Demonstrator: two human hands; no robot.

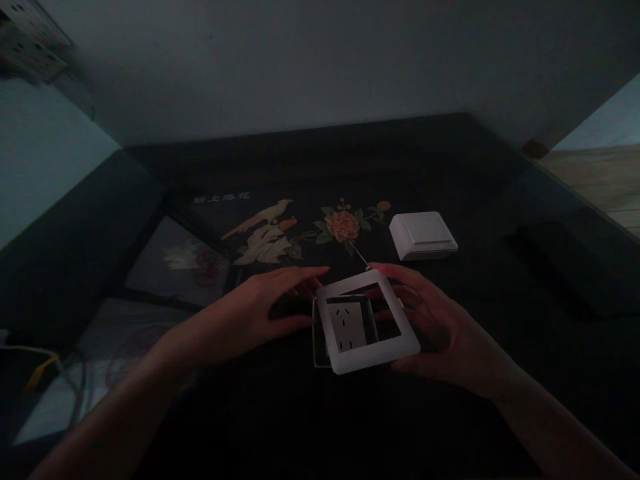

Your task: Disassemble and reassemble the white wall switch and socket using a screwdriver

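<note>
Right hand (445, 323) gripping white frame (375, 354); left hand (253, 303) at socket (350, 328), grip unclear; dark flower-printed tabletop (300, 427) against grey wall (300, 67).

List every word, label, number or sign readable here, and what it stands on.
"上添花": lettering on the dark tabletop; the character before it is too blurred.
Red round marks on the pale sheets at left: too blurred.
Socket, frame, white box: no readable text.

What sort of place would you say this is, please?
Possibly a dim room in a home: a dark table bearing a flower-and-bird picture, a plain wall behind it, and wood-look flooring at right.
</note>
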